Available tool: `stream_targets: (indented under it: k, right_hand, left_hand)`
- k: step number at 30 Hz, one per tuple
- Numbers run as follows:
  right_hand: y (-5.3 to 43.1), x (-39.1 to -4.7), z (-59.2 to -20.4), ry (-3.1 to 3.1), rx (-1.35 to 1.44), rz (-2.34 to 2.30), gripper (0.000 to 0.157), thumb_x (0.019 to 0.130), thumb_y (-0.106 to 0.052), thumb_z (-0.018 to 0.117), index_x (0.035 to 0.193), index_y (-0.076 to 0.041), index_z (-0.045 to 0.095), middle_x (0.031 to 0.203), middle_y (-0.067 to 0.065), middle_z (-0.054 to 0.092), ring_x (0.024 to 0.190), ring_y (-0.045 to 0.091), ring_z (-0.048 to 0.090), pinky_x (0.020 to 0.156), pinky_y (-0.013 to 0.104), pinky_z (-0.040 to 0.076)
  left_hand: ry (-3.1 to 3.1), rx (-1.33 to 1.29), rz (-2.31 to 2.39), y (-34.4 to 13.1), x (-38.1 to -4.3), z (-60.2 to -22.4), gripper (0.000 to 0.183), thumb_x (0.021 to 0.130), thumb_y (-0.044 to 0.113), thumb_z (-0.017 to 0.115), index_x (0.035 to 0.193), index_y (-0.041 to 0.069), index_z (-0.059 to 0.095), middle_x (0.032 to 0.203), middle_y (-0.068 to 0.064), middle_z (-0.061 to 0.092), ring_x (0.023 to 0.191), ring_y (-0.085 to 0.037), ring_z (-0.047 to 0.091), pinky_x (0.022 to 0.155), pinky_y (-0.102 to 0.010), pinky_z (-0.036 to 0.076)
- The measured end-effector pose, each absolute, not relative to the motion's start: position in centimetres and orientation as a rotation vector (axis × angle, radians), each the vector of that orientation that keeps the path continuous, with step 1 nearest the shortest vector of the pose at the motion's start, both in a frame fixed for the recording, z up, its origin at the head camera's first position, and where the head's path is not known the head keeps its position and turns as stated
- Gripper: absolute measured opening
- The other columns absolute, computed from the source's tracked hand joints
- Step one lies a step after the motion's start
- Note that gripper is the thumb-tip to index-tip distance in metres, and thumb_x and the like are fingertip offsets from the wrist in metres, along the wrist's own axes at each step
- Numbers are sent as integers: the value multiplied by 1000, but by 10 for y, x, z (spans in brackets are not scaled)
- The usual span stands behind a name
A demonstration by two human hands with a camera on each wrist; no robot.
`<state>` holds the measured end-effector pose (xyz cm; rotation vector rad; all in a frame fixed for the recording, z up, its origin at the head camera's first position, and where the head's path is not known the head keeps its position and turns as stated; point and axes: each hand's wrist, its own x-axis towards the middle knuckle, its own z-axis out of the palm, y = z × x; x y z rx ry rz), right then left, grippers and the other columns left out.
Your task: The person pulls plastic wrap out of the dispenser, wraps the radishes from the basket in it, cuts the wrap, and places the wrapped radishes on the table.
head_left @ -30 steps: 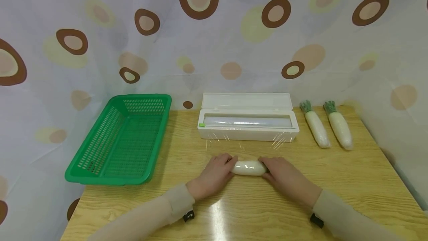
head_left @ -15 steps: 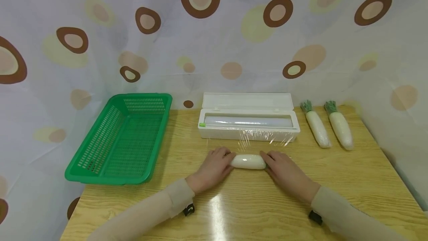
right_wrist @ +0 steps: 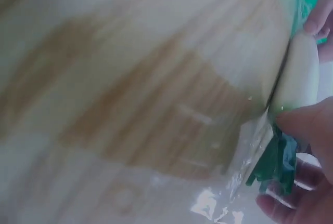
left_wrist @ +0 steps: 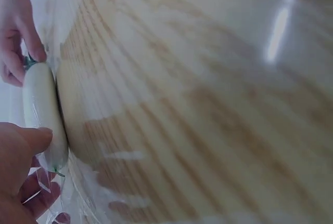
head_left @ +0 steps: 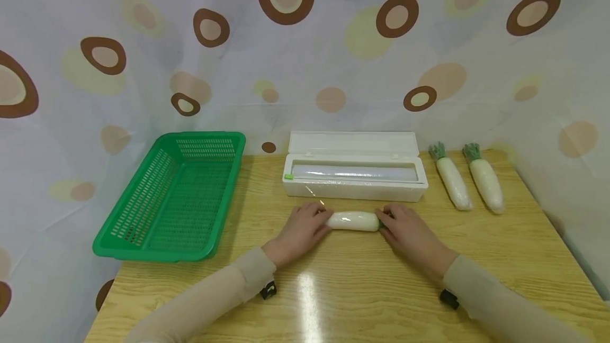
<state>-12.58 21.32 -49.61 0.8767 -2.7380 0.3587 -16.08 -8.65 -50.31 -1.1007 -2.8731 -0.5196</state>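
Observation:
A white radish [head_left: 353, 220] lies crosswise on the wooden table in front of the film box, its clear plastic wrap [right_wrist: 205, 203] spreading past the ends. My left hand [head_left: 301, 229] grips its tip end, thumb on the near side, as the left wrist view shows. At the leafy end, my right hand [head_left: 410, 234] holds the radish with the thumb by the base of the green leaves [right_wrist: 276, 167]. My fingers partly hide both ends.
A white film box [head_left: 355, 190] with its lid raised holds a film roll [head_left: 352, 172]. Two wrapped radishes [head_left: 452, 184] lie to the right. A green basket [head_left: 224, 200] stands on the left, and a patterned curtain [head_left: 329, 68] backs the table.
Both hands have moved the radish away from me, closer to the film box. The shiny creases of film before the box have mostly gone from sight.

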Motion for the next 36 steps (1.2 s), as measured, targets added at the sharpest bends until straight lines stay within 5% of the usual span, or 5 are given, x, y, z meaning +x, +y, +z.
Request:
stream_targets:
  k: [13,36]
  right_hand:
    - [202,-124,-488,-2794,815,325,41,95,-13,77,129,4,62,118,15,68,112,36,64,100,55,48]
    - [211,-139,-489,-2912,781,415,39,93,-20,80,123,2,67,119,18,71,114,40,65,98,59,48]
  left_hand:
    - [-2882,-1042,-514,-85,-171,-503,37,104,28,66,138,13,62,131,-3,70,122,-23,61,103,-43,45]
    - [-2922,-977,-473,-84,-176,-507,37,101,28,71,134,14,65,127,-2,69,122,-21,60,102,-43,45]
